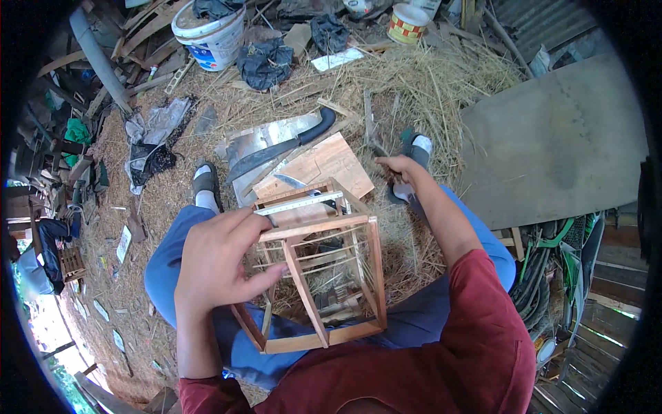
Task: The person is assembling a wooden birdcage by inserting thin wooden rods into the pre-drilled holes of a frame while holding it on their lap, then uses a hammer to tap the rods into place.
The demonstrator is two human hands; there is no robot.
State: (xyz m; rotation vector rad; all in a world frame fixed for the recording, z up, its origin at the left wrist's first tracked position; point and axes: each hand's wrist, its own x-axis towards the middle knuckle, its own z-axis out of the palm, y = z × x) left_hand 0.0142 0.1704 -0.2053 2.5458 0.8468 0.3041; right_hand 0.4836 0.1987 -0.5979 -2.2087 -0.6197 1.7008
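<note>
My left hand [219, 257] grips the upper left corner of a small box-shaped wooden frame [305, 293], its thumb inside the frame. Slats and thin cross sticks make up the frame, which rests tilted against my lap. A pale ruler-like strip with marks [300, 204] lies across its far side. My right hand [400, 168] is out beyond the frame, near my right foot, with its index finger stretched out and the other fingers partly hidden. Just beyond its fingertips lies a narrow wooden stick [368, 114] with a dark end; I see nothing held.
A machete with a black handle [318, 127] lies on a metal sheet beside a wooden board [334, 164], which bears a smaller knife [289, 181]. A white bucket [209, 38], a small tub [408, 26] and black plastic stand farther off. A large flat panel [552, 145] is at right.
</note>
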